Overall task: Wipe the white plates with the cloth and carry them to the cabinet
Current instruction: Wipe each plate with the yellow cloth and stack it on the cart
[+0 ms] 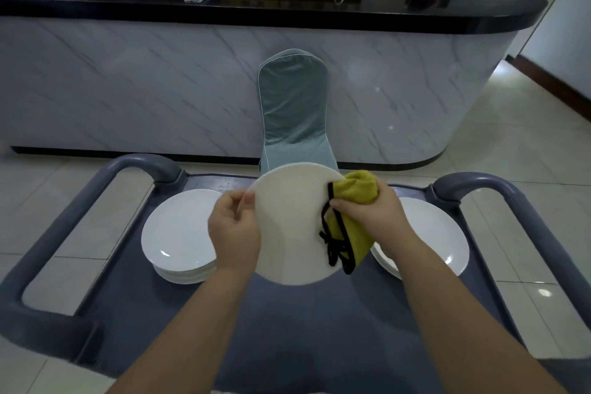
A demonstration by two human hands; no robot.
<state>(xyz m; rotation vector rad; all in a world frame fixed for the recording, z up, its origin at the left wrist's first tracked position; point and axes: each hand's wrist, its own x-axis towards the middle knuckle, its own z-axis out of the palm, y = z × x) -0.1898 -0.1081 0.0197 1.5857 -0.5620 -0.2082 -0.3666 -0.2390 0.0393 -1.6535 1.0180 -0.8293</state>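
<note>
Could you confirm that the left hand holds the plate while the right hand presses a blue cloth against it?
Not quite: the head view shows a yellow cloth, not blue. The left hand holds the plate; the right hand presses the cloth against it.

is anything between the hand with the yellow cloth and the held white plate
Nothing visible does. The right hand holds the yellow black-edged cloth directly against the right rim of the round white plate, which the left hand grips by its left edge.

held plate between stacks | left stack | right stack
</note>
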